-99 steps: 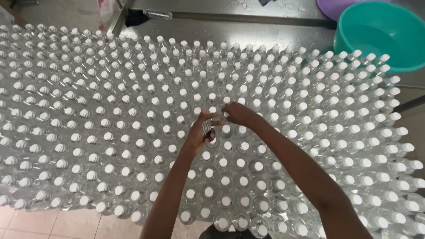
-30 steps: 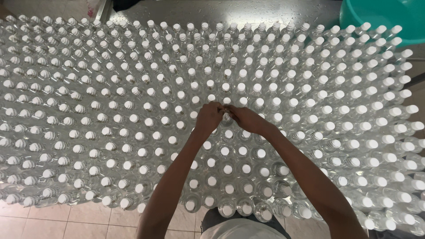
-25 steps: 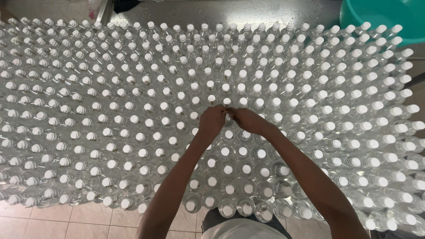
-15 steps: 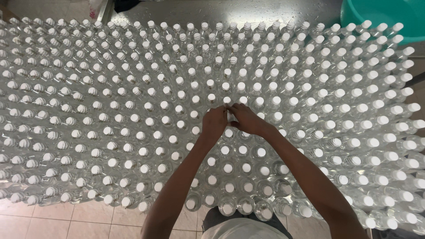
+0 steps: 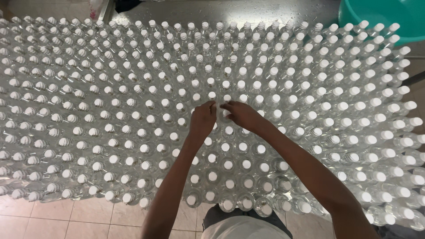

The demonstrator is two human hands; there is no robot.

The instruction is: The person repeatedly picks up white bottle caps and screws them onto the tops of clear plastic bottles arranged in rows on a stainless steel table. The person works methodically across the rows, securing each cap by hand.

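Bottle field, left part: clear plastic bottles (image 5: pixel 66 132) stand upright in tight rows on the tiled floor (image 5: pixel 53 219), each one touching its neighbours. Every bottle seen here carries a white cap.
Left hand (image 5: pixel 202 120): reaches into the middle of the field. The fingers are curled narrow around the neck of one bottle, gripping it below the cap.
Bottle in hand (image 5: pixel 220 114): stands in its row between the two hands, in the centre of the field and level with the bottles around it. Its cap is mostly hidden by the fingers.
Right hand (image 5: pixel 241 115): meets the left hand over the same bottle. The fingertips are pinched close on its top; whether they turn or press the cap cannot be told.
Bottle field, right part: capped bottles (image 5: pixel 354 128) continue in the same close rows up to a teal plastic basin (image 5: pixel 380 13) at the far right corner.
Progress, as a judgement: nearly all visible bottles bear caps, so capping appears largely done. Cap tightness cannot be read from above, so how many bottles remain to be handled cannot be told.
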